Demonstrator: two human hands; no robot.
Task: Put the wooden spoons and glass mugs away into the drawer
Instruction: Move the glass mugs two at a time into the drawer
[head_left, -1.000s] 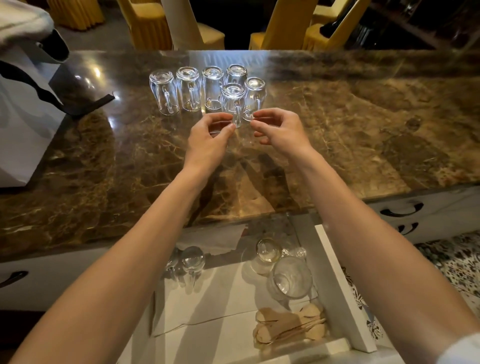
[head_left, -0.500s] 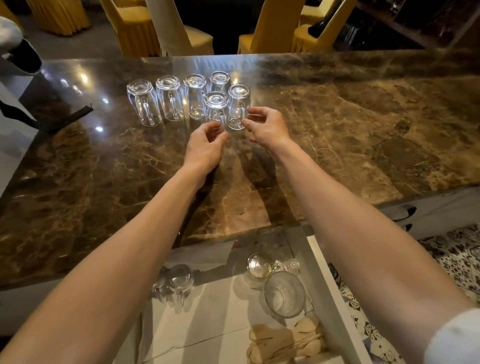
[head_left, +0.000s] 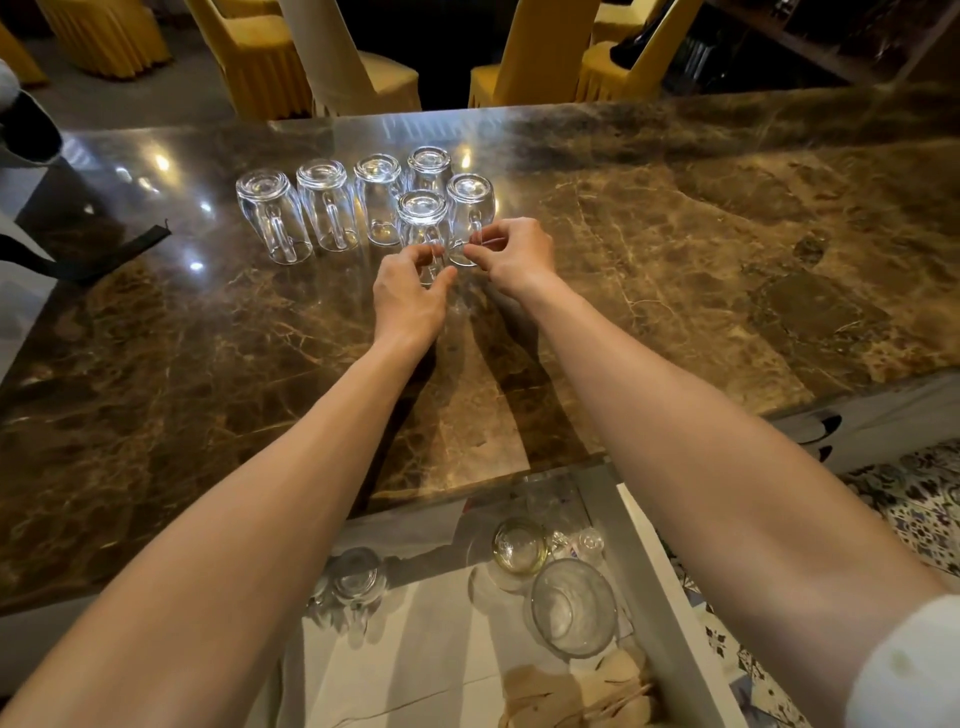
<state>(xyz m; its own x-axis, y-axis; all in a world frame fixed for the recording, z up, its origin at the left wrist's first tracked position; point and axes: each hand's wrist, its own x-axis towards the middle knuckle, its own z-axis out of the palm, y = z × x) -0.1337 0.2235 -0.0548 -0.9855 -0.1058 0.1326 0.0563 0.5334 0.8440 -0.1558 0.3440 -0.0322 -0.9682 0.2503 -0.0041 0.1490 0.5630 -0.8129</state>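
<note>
While both sets of fingers (head_left: 441, 254) are curling in around glass handles, nothing's actually been lifted yet as far as I can tell. The left hand (head_left: 408, 293) has its thumb and fingers pinched at the handle of the nearest mug (head_left: 422, 223), and the right hand (head_left: 517, 254) is doing the same on the mug just right of it (head_left: 470, 208). Whether either grip is fully closed, I honestly can't say, glass hides too much.

Four more upside-down mugs (head_left: 324, 205) sit in a row on the far side and to the left, packed pretty much touching. That's the risk imo: pull one out at an angle and it clinks its neighbour or tips it on that slick marble table (head_left: 675, 260). A thin handle pinch could also let a mug swing.

Closer in, the open drawer (head_left: 654, 597) already has a few mugs (head_left: 358, 577) at its left, other glassware (head_left: 571, 605) to the right and the wooden spoons (head_left: 582, 696) at the near right. So free space is mostly the middle. Yellow chairs (head_left: 249, 57) stand beyond the table, not in the way.
</note>
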